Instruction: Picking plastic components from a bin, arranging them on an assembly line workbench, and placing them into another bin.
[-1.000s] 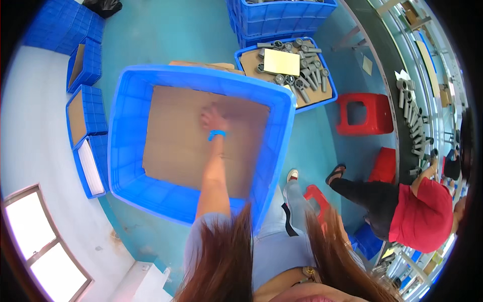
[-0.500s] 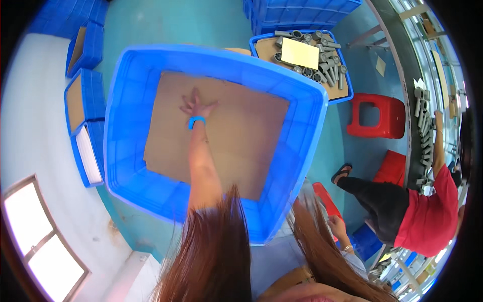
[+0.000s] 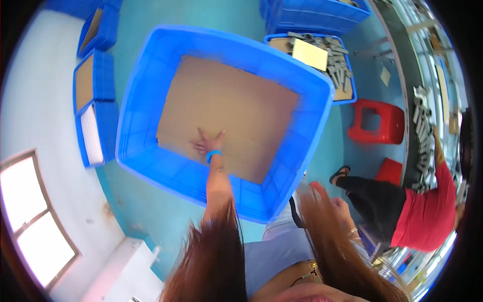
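My left hand, with a blue band at the wrist, reaches into a large blue plastic tub. Its fingers are spread over a brown cardboard sheet that covers the tub's bottom, near the sheet's closer edge. The hand appears to lie on the sheet and holds nothing. At my right side, outside the tub, my right hand is low, blurred and partly behind hair, so its fingers cannot be made out. A small red piece shows close to it; contact is unclear.
Behind the tub's right corner is a blue tray of grey metal parts under a yellow card. A red stool stands right, near a person in red at a bench with grey parts. Blue bins line the left wall.
My left hand has slid toward me across the cardboard, fingers still spread. The tub now sits slightly higher and more turned in view as my head has shifted.
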`<state>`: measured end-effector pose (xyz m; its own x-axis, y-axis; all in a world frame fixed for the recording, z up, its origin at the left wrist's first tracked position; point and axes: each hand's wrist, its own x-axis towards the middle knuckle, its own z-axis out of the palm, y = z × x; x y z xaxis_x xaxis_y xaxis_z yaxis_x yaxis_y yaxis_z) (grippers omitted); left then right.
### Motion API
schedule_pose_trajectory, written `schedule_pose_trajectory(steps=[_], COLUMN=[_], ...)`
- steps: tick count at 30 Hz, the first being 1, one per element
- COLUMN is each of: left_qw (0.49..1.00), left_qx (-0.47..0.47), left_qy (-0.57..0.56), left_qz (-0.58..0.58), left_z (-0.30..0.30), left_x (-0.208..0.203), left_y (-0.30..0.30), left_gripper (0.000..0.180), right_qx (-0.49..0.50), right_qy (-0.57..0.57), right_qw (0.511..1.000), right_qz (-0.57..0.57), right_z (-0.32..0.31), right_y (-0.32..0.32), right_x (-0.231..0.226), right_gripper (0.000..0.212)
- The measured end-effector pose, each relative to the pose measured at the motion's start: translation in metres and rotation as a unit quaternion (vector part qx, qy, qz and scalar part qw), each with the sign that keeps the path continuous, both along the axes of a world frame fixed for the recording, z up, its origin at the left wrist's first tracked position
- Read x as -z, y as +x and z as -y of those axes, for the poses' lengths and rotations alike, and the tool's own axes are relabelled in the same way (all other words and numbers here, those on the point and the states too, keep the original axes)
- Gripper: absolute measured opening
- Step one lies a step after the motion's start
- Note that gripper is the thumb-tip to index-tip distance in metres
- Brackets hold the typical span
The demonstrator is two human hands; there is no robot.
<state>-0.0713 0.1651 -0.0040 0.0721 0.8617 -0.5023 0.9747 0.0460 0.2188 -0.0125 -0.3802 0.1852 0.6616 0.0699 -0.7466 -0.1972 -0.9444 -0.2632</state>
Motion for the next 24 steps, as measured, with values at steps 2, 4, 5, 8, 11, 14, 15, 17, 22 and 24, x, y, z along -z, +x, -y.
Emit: schedule_pose_trajectory(steps=[2, 4, 5, 8, 11, 14, 15, 17, 22, 24], left_qw=[1.0, 0.999, 0.998, 0.998, 0.991, 0.995, 0.994, 0.996, 0.994, 0.991], left_qx=[-0.016, 0.024, 0.044, 0.01, 0.106, 0.074, 0.083, 0.077, 0.018, 0.114], left_qy=[-0.009, -0.024, -0.037, 0.05, 0.05, 0.033, 0.042, 0.025, -0.046, -0.067], left_qz=[0.009, 0.002, -0.011, 0.035, -0.06, -0.058, -0.065, -0.047, 0.095, 0.001], left_z=[-0.001, 0.0, 0.004, 0.006, -0.005, 0.014, 0.017, 0.029, 0.004, 0.054], left_x=[0.005, 0.007, 0.008, 0.043, 0.092, 0.066, 0.059, 0.028, 0.094, 0.089], left_y=[0.001, 0.006, 0.013, -0.012, -0.058, -0.041, -0.032, -0.016, -0.133, -0.163], left_gripper=[0.118, 0.118, 0.118, 0.114, 0.115, 0.113, 0.117, 0.118, 0.125, 0.113], right_qx=[0.003, -0.003, 0.014, 0.041, 0.035, 0.058, 0.06, 0.072, -0.026, 0.003], right_qy=[0.025, 0.015, 0.014, 0.016, 0.018, 0.006, 0.001, 0.001, 0.019, 0.009], right_qw=[0.999, 1.0, 0.999, 0.997, 0.997, 0.996, 0.996, 0.996, 0.999, 0.999], right_qz=[0.023, 0.027, 0.039, 0.066, 0.066, 0.065, 0.065, 0.043, 0.037, 0.052], right_z=[0.009, 0.004, 0.008, 0.014, 0.017, 0.027, 0.029, 0.029, 0.027, 0.04], right_y=[-0.001, -0.001, -0.007, -0.021, -0.027, -0.043, -0.049, -0.052, -0.034, -0.035], right_x=[0.0, -0.015, -0.021, -0.028, -0.029, -0.028, -0.027, -0.032, -0.026, -0.026], right_gripper=[0.027, 0.024, 0.026, 0.026, 0.025, 0.023, 0.024, 0.025, 0.025, 0.025])
